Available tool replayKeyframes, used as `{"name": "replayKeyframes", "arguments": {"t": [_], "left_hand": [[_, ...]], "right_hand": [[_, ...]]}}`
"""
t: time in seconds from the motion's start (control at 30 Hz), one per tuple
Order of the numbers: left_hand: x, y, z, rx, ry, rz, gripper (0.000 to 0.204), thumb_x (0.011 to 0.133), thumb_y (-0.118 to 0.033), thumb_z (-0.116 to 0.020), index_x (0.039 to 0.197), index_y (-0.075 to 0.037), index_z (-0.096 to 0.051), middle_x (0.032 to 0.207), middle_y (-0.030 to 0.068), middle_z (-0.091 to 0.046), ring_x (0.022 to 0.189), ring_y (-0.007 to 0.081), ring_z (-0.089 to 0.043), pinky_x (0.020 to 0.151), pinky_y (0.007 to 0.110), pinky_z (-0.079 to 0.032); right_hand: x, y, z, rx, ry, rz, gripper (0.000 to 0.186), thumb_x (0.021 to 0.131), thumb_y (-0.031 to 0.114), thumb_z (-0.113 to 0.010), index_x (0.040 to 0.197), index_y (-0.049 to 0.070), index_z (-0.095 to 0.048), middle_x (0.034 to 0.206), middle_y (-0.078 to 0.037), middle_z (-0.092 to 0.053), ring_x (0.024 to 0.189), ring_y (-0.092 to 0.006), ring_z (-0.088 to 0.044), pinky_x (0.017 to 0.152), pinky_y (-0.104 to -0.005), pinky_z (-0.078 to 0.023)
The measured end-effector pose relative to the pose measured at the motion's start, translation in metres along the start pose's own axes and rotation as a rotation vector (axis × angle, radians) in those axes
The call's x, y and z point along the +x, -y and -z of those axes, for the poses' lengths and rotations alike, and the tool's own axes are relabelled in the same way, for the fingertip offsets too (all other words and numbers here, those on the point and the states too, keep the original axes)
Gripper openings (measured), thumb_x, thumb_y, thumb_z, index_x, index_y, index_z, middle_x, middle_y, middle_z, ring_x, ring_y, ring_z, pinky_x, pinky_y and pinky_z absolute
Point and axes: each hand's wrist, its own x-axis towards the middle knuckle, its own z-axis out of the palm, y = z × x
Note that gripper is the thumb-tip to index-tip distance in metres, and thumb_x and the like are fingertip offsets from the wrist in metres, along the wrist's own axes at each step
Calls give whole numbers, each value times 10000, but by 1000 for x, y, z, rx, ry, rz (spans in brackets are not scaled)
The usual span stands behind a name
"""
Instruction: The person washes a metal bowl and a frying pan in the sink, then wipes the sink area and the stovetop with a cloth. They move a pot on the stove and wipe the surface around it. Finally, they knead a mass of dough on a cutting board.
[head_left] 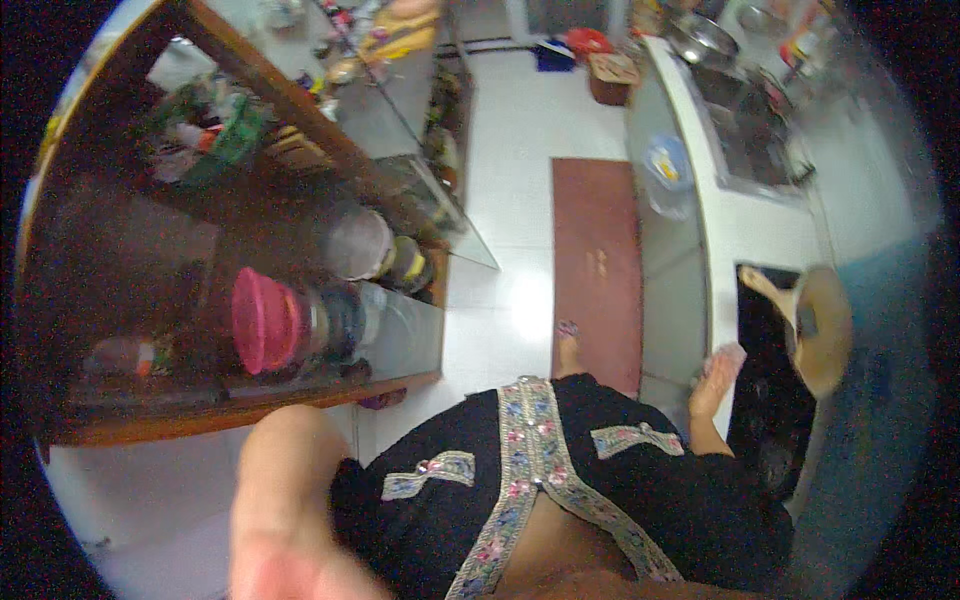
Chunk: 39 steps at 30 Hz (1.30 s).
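At the edge of the white counter (712, 200), my right hand (708, 398) is closed around a pale pinkish, crumpled cloth (729, 361). Beside it lies the black stove top (765, 400). Against the wall behind leans a round tan board (825, 330), with a pale wooden stick-like piece (765, 286) next to it. My left hand (285, 575) is raised close to me at the lower edge; blur and the picture's rim hide its fingers, and nothing can be made out in it.
To the left, a wooden cabinet (240, 420) with glass holds a pink basket (262, 320) and several containers; its glass door (465, 235) juts outward. A reddish-brown mat (595, 230) covers part of the floor. Farther off are a sink (745, 130) and a steel pot (703, 40).
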Motion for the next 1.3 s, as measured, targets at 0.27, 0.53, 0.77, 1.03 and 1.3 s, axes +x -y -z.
{"name": "replayKeyframes", "arguments": {"t": [0.27,0.53,0.77,1.03,1.3], "left_hand": [[-251,48,-154,-282,1021,252,377,789,-271,-717,1157,-226,-651,1266,-15,-631,1067,181,-588,888,372,-443],[-315,132,-180,-29,1553,344,446,699,-228,-701,1114,-63,-684,1252,32,-581,1044,230,-507,823,359,-415],[-254,121,-131,-58,1534,385,258,708,-243,-706,910,-87,-669,1028,29,-569,978,220,-516,808,362,-401],[-192,157,-38,-20,1337,650,336,741,-134,-728,1072,-93,-689,1194,49,-638,1107,284,-565,951,423,-459],[-170,198,52,148,1288,662,272,764,-58,-668,1035,-78,-687,1117,74,-653,1048,298,-608,896,420,-502]], "right_hand": [[97,134,16,-280,48,98,616,853,44,-550,1459,26,-445,1532,-217,-399,1471,-395,-278,1229,-510,-168],[-6,184,43,-285,-128,-10,423,881,207,-559,1267,34,-563,1293,-212,-555,1253,-383,-484,1096,-528,-332],[-18,162,47,-217,-281,21,333,960,304,-497,1132,50,-626,1136,-195,-621,1116,-355,-570,1012,-534,-400],[-45,146,81,-285,-360,84,400,1039,381,-433,943,69,-665,907,-169,-651,892,-330,-626,864,-544,-468],[-71,172,122,-284,-283,164,278,933,325,-509,843,68,-561,814,-158,-571,786,-339,-560,753,-519,-428]]}}
